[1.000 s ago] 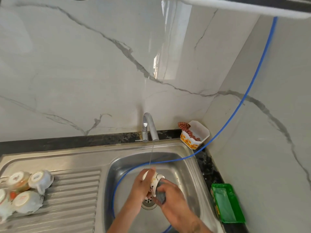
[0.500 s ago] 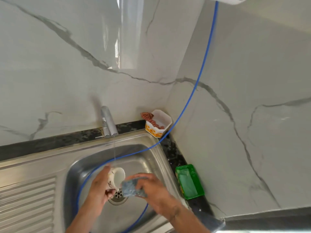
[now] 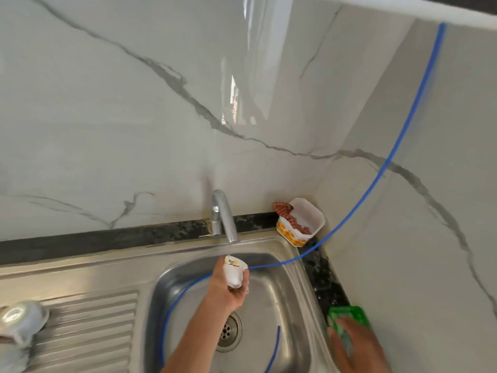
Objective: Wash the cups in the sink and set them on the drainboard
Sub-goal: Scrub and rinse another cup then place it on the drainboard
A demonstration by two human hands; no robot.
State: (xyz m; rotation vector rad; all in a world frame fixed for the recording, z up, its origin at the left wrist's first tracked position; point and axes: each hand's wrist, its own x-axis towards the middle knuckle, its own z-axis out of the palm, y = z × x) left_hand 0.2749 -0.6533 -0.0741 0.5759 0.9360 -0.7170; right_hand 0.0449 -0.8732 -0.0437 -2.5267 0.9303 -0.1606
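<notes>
My left hand [image 3: 224, 296] grips a small white cup [image 3: 233, 273] with a dark and yellow print, held tilted just under the spout of the chrome tap [image 3: 224, 215] above the steel sink [image 3: 285, 289]. A thin stream of water falls onto the cup. My right hand [image 3: 355, 345] is at the lower right, over the green tray [image 3: 353, 313] on the counter, pressing a grey-blue sponge [image 3: 346, 344] there; this part is blurred. Washed white cups [image 3: 22, 319] lie on the ribbed drainboard [image 3: 88, 332] at the far left edge.
A blue hose [image 3: 382, 173] runs down the right wall and loops through the basin around the drain [image 3: 228, 332]. A white tub with an orange pattern [image 3: 302, 224] stands in the back corner on the dark counter. Marble walls close the back and right.
My left hand has lifted the cup up under the spout. My right hand has left the basin with the sponge and moved right to the green tray. The view has swung back left.
</notes>
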